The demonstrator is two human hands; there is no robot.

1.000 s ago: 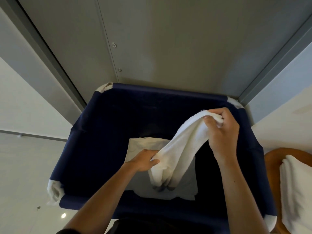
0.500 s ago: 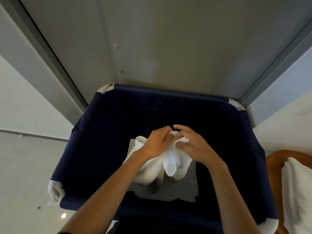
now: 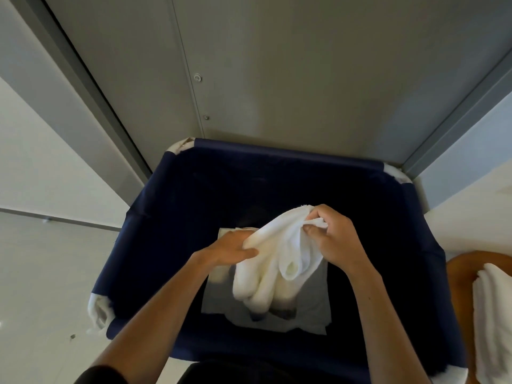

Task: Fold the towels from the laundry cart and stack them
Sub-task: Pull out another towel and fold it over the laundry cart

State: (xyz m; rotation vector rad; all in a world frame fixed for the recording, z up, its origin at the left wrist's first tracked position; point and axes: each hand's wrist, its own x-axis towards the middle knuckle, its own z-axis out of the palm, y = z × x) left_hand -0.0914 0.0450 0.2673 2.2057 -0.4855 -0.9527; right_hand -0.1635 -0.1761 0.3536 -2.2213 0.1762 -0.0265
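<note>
White towel point(image 3: 277, 261), bunched and hanging in folds above the navy laundry cart point(image 3: 155, 245), gripped by both hands: right hand point(image 3: 332, 239) pinching its upper edge, left hand point(image 3: 232, 249) closed on its lower left side. Folded towels point(image 3: 491, 322) lie at right.

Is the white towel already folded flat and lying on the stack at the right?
No: the white towel hangs bunched over the laundry cart, gripped by the left hand and right hand.
</note>
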